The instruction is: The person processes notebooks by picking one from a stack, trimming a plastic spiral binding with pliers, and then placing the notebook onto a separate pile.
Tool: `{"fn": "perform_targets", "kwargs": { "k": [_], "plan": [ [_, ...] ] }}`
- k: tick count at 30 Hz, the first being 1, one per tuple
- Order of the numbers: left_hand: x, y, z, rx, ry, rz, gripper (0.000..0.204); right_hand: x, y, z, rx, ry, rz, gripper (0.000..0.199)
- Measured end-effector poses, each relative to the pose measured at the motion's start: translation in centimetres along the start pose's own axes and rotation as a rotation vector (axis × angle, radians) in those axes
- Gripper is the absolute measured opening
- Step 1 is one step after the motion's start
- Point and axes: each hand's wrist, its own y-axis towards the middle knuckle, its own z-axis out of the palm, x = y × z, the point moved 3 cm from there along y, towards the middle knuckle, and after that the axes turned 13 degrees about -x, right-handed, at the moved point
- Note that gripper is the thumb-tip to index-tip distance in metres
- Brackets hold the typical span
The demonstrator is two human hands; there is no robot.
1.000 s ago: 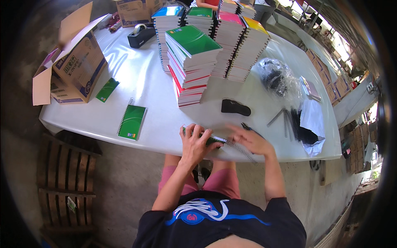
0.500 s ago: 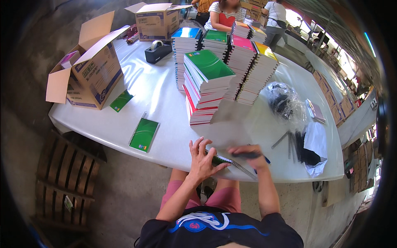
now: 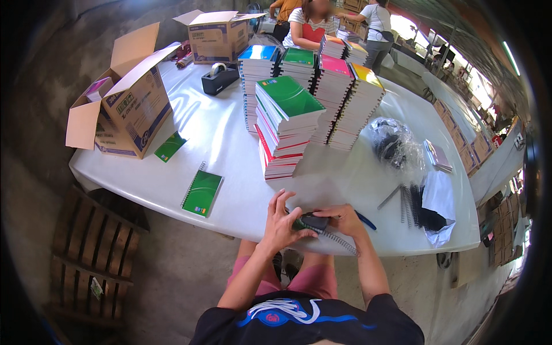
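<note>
At the table's near edge, my left hand point(image 3: 281, 225) grips a small green notebook point(image 3: 297, 222) between thumb and fingers, hiding most of it. A loose wire coil point(image 3: 343, 242) trails from the notebook's edge to the right, over the table rim. My right hand point(image 3: 341, 218) is closed on a dark, rounded block-like object point(image 3: 315, 221), which lies against the notebook beside my left thumb; its exact kind is unclear. Just right of that hand lies a slim blue tool point(image 3: 365, 220). A green spiral notebook point(image 3: 203, 194) rests on the table to the left.
A tall stack of green-covered and red-edged books point(image 3: 290, 126) stands ahead, with coil-bound stacks point(image 3: 342, 103) behind. Open cartons point(image 3: 133, 109) and a tape dispenser point(image 3: 221, 79) are at left. Black coils point(image 3: 409, 201) and clear plastic point(image 3: 397, 144) lie right. A person point(image 3: 307, 29) sits across.
My right hand has moved left with the dark object, bringing it from above the coil to the notebook beside my left thumb. My left hand keeps its grip.
</note>
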Motion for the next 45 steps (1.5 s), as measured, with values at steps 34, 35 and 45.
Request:
{"fn": "perform_targets", "kwargs": {
  "k": [34,35,45],
  "plan": [
    [3.8,-0.8,2.1,-0.014,-0.498,-0.343,0.065,0.2,0.9,1.6,-0.178,0.223,0.083,0.027],
    [3.8,-0.6,2.1,-0.02,-0.5,-0.333,0.064,-0.2,0.9,1.5,-0.196,0.152,0.104,0.027],
    [4.5,-0.9,2.7,-0.025,-0.527,-0.321,0.082,-0.1,1.6,1.6,-0.26,0.113,0.098,0.034]
  ]
}}
